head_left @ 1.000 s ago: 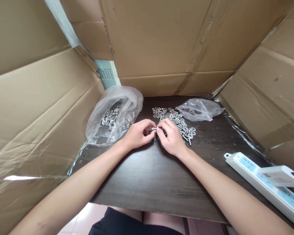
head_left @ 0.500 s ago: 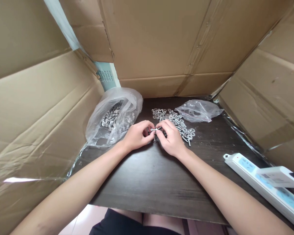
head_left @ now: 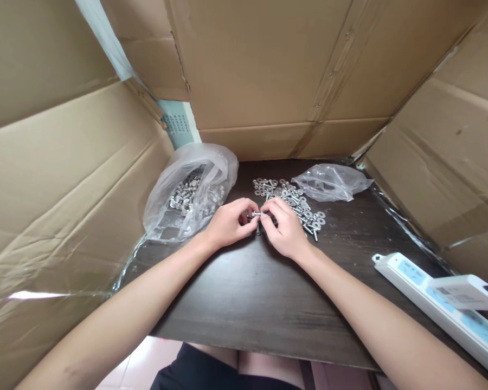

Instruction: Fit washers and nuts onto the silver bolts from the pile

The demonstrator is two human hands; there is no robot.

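Dark table (head_left: 244,303), clear plastic bag (head_left: 207,154) of metal bits (head_left: 184,197) on its left side, then a messy pile of bolts and washers (head_left: 301,204) further right. Left hand (head_left: 232,222) and right hand (head_left: 283,227) are both pinching one little bolt (head_left: 257,213), held sideways between their fingertips.

Pile of bolts and washers (head_left: 305,208) on tabletop (head_left: 228,292). Left of pile: plastic bag (head_left: 152,219), fasteners (head_left: 184,196) inside. Right of pile, farther back: smaller plastic bag (head_left: 341,181). Right of pile, nearer: power strip (head_left: 398,273), adapter (head_left: 463,290) on it. Behind pile: cardboard panel (head_left: 252,76). Before pile, leftward: left hand (head_left: 231,223), right hand (head_left: 284,227), bolt (head_left: 257,214) between.
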